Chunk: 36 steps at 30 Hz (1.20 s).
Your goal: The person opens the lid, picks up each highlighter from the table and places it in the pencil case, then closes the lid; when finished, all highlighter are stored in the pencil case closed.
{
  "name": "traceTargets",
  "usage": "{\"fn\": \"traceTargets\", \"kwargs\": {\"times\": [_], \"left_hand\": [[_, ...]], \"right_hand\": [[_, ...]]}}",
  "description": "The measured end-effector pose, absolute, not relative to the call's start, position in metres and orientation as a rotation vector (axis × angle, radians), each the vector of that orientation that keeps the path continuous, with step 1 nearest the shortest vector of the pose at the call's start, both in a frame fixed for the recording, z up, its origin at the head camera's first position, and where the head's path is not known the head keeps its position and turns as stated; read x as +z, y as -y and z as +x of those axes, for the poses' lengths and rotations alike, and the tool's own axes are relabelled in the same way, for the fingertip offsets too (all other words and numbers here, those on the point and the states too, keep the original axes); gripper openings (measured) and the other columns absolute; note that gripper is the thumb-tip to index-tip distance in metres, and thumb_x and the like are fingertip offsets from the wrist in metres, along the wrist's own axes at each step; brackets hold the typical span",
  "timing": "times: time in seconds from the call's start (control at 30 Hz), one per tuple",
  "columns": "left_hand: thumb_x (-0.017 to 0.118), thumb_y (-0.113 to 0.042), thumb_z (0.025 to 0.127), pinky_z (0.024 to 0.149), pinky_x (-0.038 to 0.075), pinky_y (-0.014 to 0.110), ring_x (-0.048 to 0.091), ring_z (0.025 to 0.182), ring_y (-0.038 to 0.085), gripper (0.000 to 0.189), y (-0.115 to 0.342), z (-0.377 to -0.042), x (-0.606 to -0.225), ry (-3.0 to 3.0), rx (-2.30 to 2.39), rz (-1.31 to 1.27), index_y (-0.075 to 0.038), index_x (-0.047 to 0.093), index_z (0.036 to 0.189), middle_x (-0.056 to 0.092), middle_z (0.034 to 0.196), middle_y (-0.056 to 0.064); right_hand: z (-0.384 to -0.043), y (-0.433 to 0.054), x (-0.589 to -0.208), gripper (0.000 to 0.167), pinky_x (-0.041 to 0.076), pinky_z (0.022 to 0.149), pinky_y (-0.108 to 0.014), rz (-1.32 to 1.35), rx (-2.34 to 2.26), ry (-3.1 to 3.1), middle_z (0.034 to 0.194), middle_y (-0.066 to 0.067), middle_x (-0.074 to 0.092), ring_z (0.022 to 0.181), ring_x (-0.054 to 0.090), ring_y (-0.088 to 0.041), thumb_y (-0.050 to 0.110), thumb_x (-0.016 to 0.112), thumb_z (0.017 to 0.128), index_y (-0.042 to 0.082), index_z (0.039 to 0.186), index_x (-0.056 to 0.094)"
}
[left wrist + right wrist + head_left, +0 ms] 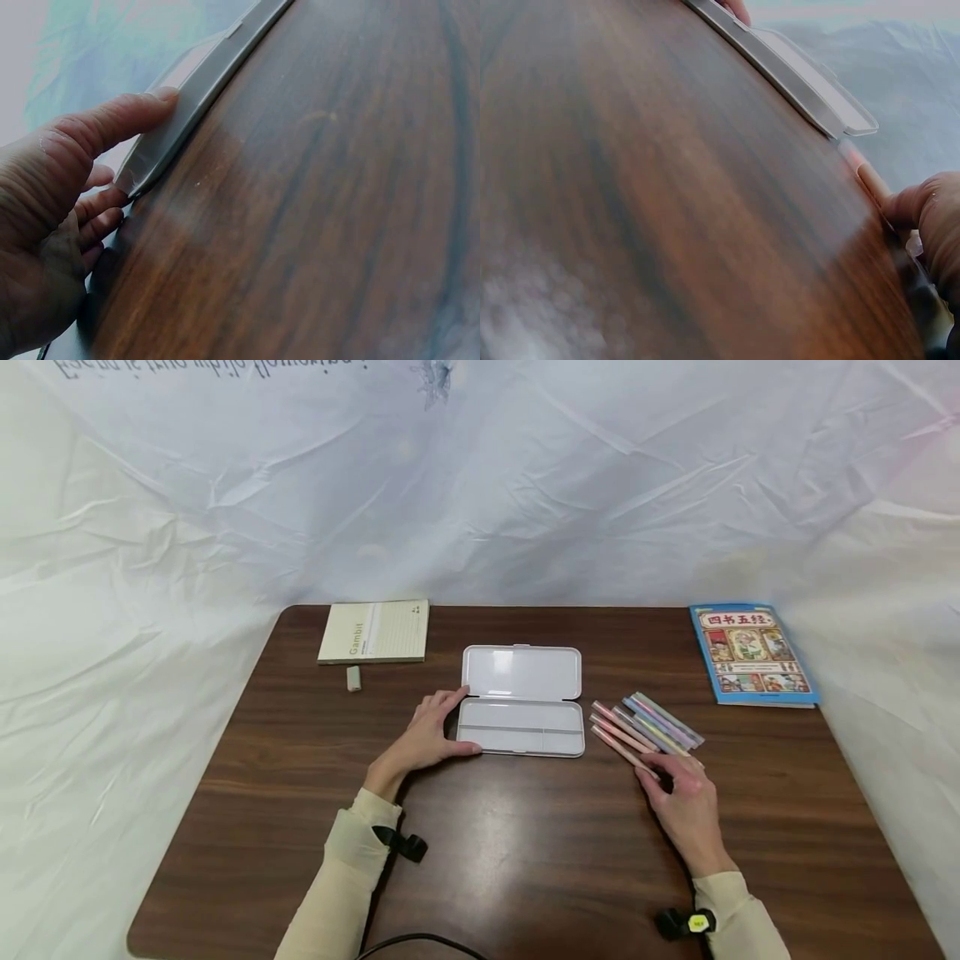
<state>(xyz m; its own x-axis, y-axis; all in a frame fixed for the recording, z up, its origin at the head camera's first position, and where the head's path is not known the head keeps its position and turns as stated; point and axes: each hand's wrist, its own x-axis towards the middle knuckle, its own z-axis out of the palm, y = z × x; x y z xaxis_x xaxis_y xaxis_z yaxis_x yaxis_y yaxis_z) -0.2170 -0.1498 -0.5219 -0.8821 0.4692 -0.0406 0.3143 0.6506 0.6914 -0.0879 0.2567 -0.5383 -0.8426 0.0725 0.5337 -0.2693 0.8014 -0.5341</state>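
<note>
The left grip [426, 737] spans the left end of a white, shallow rectangular pencil case [517, 715], thumb against its near wall and fingers round its side; the lid lies open beyond. The right grip [681, 795], nearly closed, pinches the near end of a slim pink pen [618, 749] that points towards the case. Other pastel pens [651, 721] crowd just beyond that grip, near its fingers. Past them, to its right, lies a blue-bordered illustrated book [757, 656]. Beyond and left of the left grip are a small pale eraser [354, 678] and a cream notebook [397, 631]. A black cable [420, 936] curves across the brown wood-grain surface [555, 847], nearer the person than either grip.
</note>
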Motion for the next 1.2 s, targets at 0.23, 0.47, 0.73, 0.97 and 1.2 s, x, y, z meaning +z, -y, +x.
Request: {"fn": "traceTargets", "kwargs": {"times": [0.23,0.47,0.73,0.97,1.2], "left_hand": [[0.089,-0.054,0.080,0.115,0.033,0.060,0.038,0.138,0.031,0.111,0.151,-0.216,-0.521,-2.646,1.067,0.615,-0.024,0.029,0.169,0.044,0.156,0.006],[0.089,-0.054,0.080,0.116,0.032,0.060,0.038,0.138,0.030,0.111,0.153,-0.215,-0.522,-2.655,1.068,0.623,-0.023,0.030,0.169,0.044,0.155,0.007],[0.088,-0.055,0.081,0.116,0.031,0.060,0.037,0.140,0.029,0.112,0.153,-0.214,-0.519,-2.648,1.052,0.619,-0.023,0.028,0.169,0.043,0.157,0.006],[0.087,-0.056,0.081,0.115,0.033,0.059,0.038,0.139,0.029,0.111,0.151,-0.215,-0.518,-2.653,1.044,0.623,-0.024,0.028,0.169,0.043,0.156,0.005],[0.087,-0.056,0.081,0.115,0.033,0.060,0.036,0.141,0.031,0.110,0.150,-0.214,-0.518,-2.641,1.059,0.623,-0.025,0.029,0.169,0.041,0.159,0.005]], "right_hand": [[-0.089,-0.256,-0.537,0.028,0.043,0.088,-0.045,0.148,0.831,2.437,0.098,-0.019,0.076,0.099,0.067,-0.041,-0.008,0.090,0.076,-0.004,0.101,0.077],[-0.091,-0.252,-0.535,0.028,0.044,0.088,-0.047,0.179,0.829,2.419,0.098,-0.019,0.076,0.097,0.067,-0.041,-0.008,0.090,0.076,-0.004,0.101,0.077],[-0.097,-0.243,-0.528,0.029,0.044,0.085,-0.047,0.233,0.814,2.401,0.096,-0.019,0.075,0.094,0.066,-0.039,-0.008,0.091,0.075,-0.004,0.101,0.077],[-0.107,-0.235,-0.519,0.028,0.045,0.082,-0.047,0.338,0.787,2.400,0.095,-0.019,0.074,0.091,0.064,-0.037,-0.004,0.089,0.078,-0.003,0.103,0.077],[-0.119,-0.224,-0.512,0.031,0.047,0.074,-0.049,0.440,0.760,2.380,0.091,-0.018,0.074,0.084,0.064,-0.037,-0.005,0.091,0.074,-0.003,0.101,0.078]]}}
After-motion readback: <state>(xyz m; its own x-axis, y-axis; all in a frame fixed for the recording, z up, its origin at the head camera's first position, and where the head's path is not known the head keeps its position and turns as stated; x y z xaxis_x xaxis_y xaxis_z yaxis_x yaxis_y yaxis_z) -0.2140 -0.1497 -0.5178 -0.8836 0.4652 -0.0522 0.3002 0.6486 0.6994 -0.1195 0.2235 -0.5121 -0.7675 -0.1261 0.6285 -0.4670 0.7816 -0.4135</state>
